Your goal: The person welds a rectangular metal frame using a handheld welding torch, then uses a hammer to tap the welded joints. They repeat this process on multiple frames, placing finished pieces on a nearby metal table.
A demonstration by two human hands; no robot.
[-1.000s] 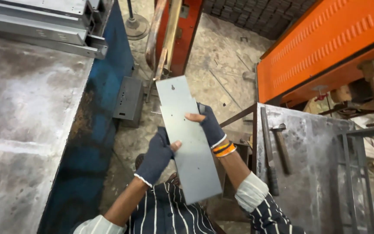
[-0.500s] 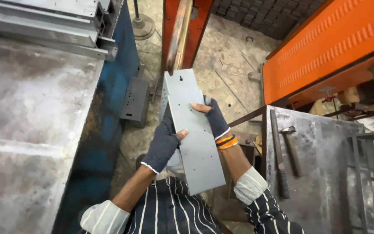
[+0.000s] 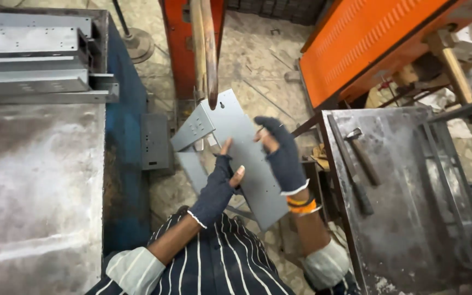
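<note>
1. Here, in the head view, both hands wear dark fingerless gloves and hold a grey metal panel [image 3: 236, 158] in the air over the floor, between the two desks.
2. The left hand [image 3: 219, 188] is closed on the panel's near left edge, thumb on top. The right hand [image 3: 282, 155] presses its palm and fingers against the right edge, holding the panel too; orange bangles [image 3: 301, 205] sit at that wrist.
3. The panel is tilted, its folded far end close under the tip of a hanging metal rod [image 3: 210, 54] in front of a red machine post [image 3: 184, 49].
4. What could go wrong, as I judge it: the bare fingertips lie on thin sheet edges, so a slip could cut them. The folded end could knock the rod if the panel swings up. The grip sits near one end, so the long piece could tip and drop to the floor.
5. To the left stands a steel desk [image 3: 34, 186] with a worn, shiny top and a blue side [image 3: 124, 164]; folded metal channels [image 3: 28, 65] are stacked at its far end.
6. To the right, a darker steel desk [image 3: 411, 218] carries a hammer [image 3: 363, 158]. An orange perforated cover [image 3: 378, 38] leans behind it.
7. The floor [image 3: 258, 60] is speckled stone, dusty, with scraps.
</note>
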